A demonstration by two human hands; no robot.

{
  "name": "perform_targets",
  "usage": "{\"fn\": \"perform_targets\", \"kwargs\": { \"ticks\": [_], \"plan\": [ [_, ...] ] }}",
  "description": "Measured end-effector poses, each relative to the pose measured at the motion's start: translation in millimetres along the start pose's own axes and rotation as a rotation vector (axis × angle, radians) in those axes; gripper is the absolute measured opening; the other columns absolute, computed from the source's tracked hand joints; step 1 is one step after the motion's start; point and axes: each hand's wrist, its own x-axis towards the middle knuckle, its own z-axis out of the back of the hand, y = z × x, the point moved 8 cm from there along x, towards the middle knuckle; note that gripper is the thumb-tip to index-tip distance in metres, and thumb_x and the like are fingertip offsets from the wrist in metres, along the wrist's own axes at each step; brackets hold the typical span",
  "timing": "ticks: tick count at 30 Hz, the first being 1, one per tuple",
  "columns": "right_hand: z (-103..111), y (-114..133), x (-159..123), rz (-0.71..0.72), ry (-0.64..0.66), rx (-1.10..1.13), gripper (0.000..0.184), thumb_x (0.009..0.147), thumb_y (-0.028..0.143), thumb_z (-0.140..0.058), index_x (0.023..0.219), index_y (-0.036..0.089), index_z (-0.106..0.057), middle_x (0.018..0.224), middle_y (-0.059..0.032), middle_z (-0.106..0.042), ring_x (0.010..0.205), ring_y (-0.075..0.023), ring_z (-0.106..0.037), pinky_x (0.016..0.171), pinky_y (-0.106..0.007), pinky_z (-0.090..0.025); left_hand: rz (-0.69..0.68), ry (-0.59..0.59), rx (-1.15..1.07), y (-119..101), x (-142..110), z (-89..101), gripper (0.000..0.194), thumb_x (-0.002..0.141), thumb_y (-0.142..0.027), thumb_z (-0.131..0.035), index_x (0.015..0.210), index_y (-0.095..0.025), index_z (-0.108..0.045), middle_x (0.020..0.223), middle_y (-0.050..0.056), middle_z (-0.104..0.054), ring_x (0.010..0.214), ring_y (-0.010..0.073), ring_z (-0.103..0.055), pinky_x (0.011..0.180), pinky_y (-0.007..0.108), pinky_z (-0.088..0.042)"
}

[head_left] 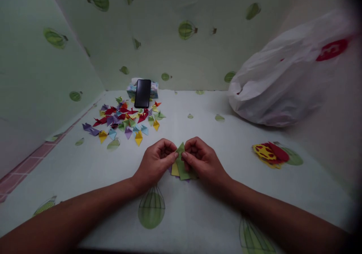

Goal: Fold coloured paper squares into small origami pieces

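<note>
Between my two hands is a small folded piece of green paper (180, 148), its pointed tip facing up. My left hand (155, 161) pinches its left side between thumb and forefinger. On the other side, my right hand (205, 159) pinches the paper the same way, with the remaining fingers curled in. Just below lie several square paper sheets (186, 174) in green, yellow and purple, partly covered by my right hand. Further off to the left is a spread of small folded paper cranes (124, 120) in red, purple, yellow, green, blue and orange.
A dark phone (143, 93) leans on a patterned tissue box (154, 89) behind the cranes. At the right stands a bulky white plastic bag (277, 80) with red print. Red and yellow cut-out pieces (267, 153) lie nearer on that side. Balloon-patterned walls border the table.
</note>
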Motion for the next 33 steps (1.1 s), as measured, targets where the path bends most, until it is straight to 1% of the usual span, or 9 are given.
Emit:
{"fn": "perform_targets", "kwargs": {
  "ticks": [7, 11, 14, 17, 20, 23, 26, 30, 33],
  "plan": [
    [-1, -1, 2, -0.006, -0.011, 0.069, 0.016, 0.082, 0.023, -0.066, 0.083, 0.021, -0.050, 0.059, 0.0069, -0.054, 0.049, -0.0088, -0.053, 0.047, -0.021, -0.042, -0.060, -0.019, -0.014, -3, -2, 0.2, 0.016, 0.077, -0.019, -0.071, 0.088, -0.017, -0.059, 0.081, -0.001, -0.061, 0.074, 0.0107, -0.059, 0.068, 0.023, -0.051],
    [-1, -1, 1, -0.017, 0.002, 0.143, 0.018, 0.080, 0.024, -0.069, 0.086, 0.020, -0.052, 0.066, 0.0053, -0.058, 0.052, -0.0086, -0.056, 0.050, -0.022, -0.044, -0.227, -0.045, 0.142, -13, -6, 3.2, 0.012, 0.082, -0.015, -0.067, 0.090, -0.018, -0.059, 0.084, -0.001, -0.061, 0.076, 0.0102, -0.059, 0.071, 0.022, -0.050],
    [-3, 1, 0, -0.017, 0.026, 0.108, 0.014, 0.082, 0.025, -0.068, 0.081, 0.019, -0.055, 0.060, 0.0045, -0.059, 0.052, -0.0093, -0.055, 0.052, -0.023, -0.044, -0.351, -0.060, 0.236, -22, -10, 3.3, 0.013, 0.083, -0.011, -0.064, 0.091, -0.019, -0.058, 0.084, -0.001, -0.062, 0.077, 0.0097, -0.059, 0.073, 0.022, -0.050],
    [-3, 4, 0, 0.015, 0.030, 0.105, 0.012, 0.083, 0.024, -0.068, 0.080, 0.019, -0.058, 0.058, 0.0041, -0.059, 0.053, -0.0095, -0.055, 0.054, -0.024, -0.044, -0.361, -0.071, 0.225, -24, -10, 4.6, 0.013, 0.084, -0.012, -0.065, 0.093, -0.019, -0.058, 0.085, -0.001, -0.063, 0.077, 0.0102, -0.061, 0.073, 0.022, -0.051],
    [-2, 6, -1, 0.046, 0.022, 0.122, 0.012, 0.083, 0.025, -0.069, 0.080, 0.019, -0.059, 0.059, 0.0044, -0.059, 0.054, -0.0097, -0.056, 0.055, -0.024, -0.045, -0.334, -0.057, 0.230, -23, -10, 4.1, 0.007, 0.085, -0.016, -0.066, 0.089, -0.017, -0.061, 0.083, 0.000, -0.064, 0.076, 0.0117, -0.062, 0.072, 0.024, -0.052],
    [-1, 6, -2, 0.066, 0.025, 0.114, 0.013, 0.083, 0.026, -0.070, 0.081, 0.019, -0.059, 0.061, 0.0043, -0.059, 0.055, -0.0101, -0.056, 0.055, -0.024, -0.045, -0.346, -0.038, 0.255, -26, -11, 2.9, 0.003, 0.086, -0.016, -0.065, 0.085, -0.017, -0.062, 0.080, 0.001, -0.064, 0.074, 0.0129, -0.061, 0.070, 0.026, -0.051],
    [-2, 5, -1, 0.065, 0.037, 0.106, 0.015, 0.083, 0.028, -0.071, 0.082, 0.020, -0.058, 0.061, 0.0041, -0.059, 0.055, -0.0106, -0.057, 0.055, -0.025, -0.045, -0.403, -0.034, 0.295, -30, -13, 1.6, 0.004, 0.086, -0.014, -0.064, 0.084, -0.017, -0.062, 0.080, 0.001, -0.063, 0.074, 0.0131, -0.061, 0.069, 0.026, -0.050],
    [-3, 5, -1, 0.058, 0.054, 0.106, 0.017, 0.083, 0.031, -0.072, 0.083, 0.019, -0.059, 0.062, 0.0033, -0.061, 0.056, -0.0115, -0.058, 0.056, -0.026, -0.046, -0.551, -0.011, 0.367, -41, -19, -2.5, 0.010, 0.086, -0.008, -0.063, 0.084, -0.017, -0.061, 0.083, 0.002, -0.062, 0.076, 0.0133, -0.060, 0.070, 0.027, -0.049],
    [-4, 4, -1, 0.050, 0.067, 0.127, 0.017, 0.084, 0.032, -0.072, 0.086, 0.019, -0.061, 0.062, 0.0031, -0.061, 0.057, -0.0121, -0.059, 0.058, -0.027, -0.048, -0.593, -0.008, 0.413, -44, -21, -3.5, 0.011, 0.086, -0.007, -0.063, 0.087, -0.018, -0.061, 0.085, 0.003, -0.062, 0.080, 0.0144, -0.060, 0.073, 0.029, -0.048]
  ]
}}
